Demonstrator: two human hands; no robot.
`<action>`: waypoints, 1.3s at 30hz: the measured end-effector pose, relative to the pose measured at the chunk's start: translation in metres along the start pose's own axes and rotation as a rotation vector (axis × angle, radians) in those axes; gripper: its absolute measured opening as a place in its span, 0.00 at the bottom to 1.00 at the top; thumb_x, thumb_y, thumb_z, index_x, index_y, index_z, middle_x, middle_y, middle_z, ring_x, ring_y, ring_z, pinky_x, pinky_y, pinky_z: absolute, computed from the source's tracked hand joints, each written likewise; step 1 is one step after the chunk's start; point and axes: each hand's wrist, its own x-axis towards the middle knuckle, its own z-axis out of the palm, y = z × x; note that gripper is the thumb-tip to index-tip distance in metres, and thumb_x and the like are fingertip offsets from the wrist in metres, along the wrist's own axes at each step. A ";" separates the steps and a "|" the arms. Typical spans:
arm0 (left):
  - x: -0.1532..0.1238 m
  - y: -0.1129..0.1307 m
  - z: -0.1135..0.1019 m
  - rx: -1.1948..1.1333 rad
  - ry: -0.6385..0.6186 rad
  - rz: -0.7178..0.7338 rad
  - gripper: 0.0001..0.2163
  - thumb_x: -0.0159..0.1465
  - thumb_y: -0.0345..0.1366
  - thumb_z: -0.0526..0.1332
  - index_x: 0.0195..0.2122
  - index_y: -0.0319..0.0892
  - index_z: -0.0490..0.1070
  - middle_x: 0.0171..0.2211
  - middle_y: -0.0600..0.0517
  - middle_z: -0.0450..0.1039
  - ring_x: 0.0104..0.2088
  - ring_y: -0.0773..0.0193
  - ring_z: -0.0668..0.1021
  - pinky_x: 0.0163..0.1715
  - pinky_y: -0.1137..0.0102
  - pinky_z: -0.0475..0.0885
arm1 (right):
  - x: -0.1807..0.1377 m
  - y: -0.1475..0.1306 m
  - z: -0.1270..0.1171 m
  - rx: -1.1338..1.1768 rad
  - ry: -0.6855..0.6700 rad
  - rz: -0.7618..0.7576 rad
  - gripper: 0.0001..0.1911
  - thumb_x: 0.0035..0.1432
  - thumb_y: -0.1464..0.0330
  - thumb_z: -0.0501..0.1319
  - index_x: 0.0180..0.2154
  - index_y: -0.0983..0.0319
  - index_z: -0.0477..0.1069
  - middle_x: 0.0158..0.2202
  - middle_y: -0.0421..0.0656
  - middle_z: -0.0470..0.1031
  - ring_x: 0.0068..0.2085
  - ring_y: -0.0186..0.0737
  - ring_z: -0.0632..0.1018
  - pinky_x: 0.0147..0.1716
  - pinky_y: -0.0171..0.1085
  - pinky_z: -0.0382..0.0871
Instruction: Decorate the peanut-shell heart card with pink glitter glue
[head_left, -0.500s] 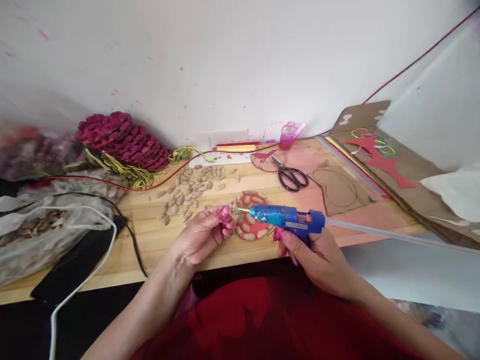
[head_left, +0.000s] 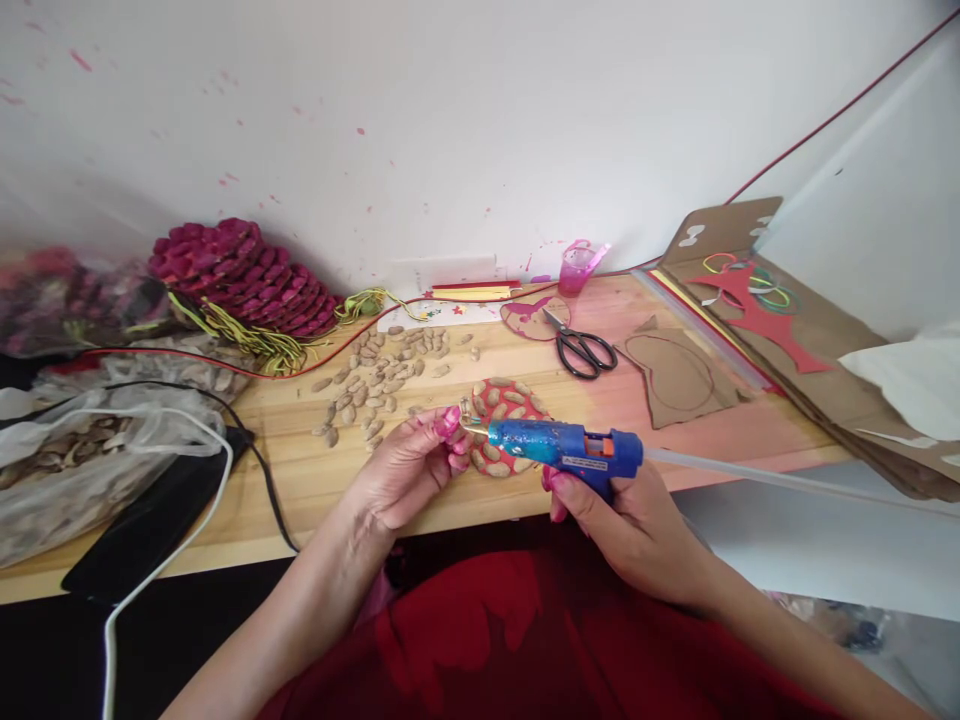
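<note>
My right hand [head_left: 637,530] grips a blue glue gun [head_left: 566,448] with a clear glue stick trailing off to the right. Its nozzle points left at a small pale shell piece [head_left: 466,409] pinched in the fingertips of my left hand [head_left: 409,465]. Just behind the nozzle lies a red round disc [head_left: 504,425] covered with several shell pieces, on the wooden table [head_left: 315,480].
Loose shell pieces [head_left: 379,385] are scattered behind my left hand. Black scissors [head_left: 581,350], a pink cup [head_left: 577,268], cardboard cut-outs [head_left: 675,375] and a leaning cardboard sheet [head_left: 787,330] lie to the right. A dark red woven stack [head_left: 240,275], plastic bags [head_left: 82,450] and cables sit left.
The glue gun has shifted slightly left, its nozzle now closer to the piece in my left fingers. The view has moved a little.
</note>
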 end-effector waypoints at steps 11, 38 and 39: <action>0.001 -0.002 -0.003 0.007 -0.010 0.011 0.19 0.48 0.39 0.84 0.24 0.37 0.75 0.22 0.54 0.71 0.24 0.73 0.72 0.24 0.79 0.70 | 0.001 0.001 0.000 -0.030 0.020 -0.014 0.18 0.72 0.63 0.58 0.29 0.60 0.74 0.25 0.37 0.75 0.27 0.31 0.73 0.27 0.32 0.66; 0.001 0.000 0.002 0.004 -0.039 0.021 0.19 0.48 0.39 0.84 0.24 0.36 0.75 0.22 0.54 0.69 0.25 0.72 0.71 0.24 0.79 0.70 | -0.001 -0.002 -0.004 -0.059 0.033 -0.006 0.19 0.72 0.61 0.58 0.27 0.56 0.73 0.26 0.39 0.75 0.29 0.36 0.73 0.29 0.38 0.66; 0.001 0.000 0.002 0.003 -0.042 0.023 0.19 0.49 0.39 0.84 0.24 0.36 0.75 0.22 0.54 0.69 0.25 0.72 0.71 0.24 0.79 0.70 | -0.001 -0.001 -0.004 -0.060 0.037 -0.006 0.19 0.72 0.61 0.58 0.27 0.56 0.73 0.26 0.39 0.75 0.28 0.36 0.73 0.29 0.38 0.66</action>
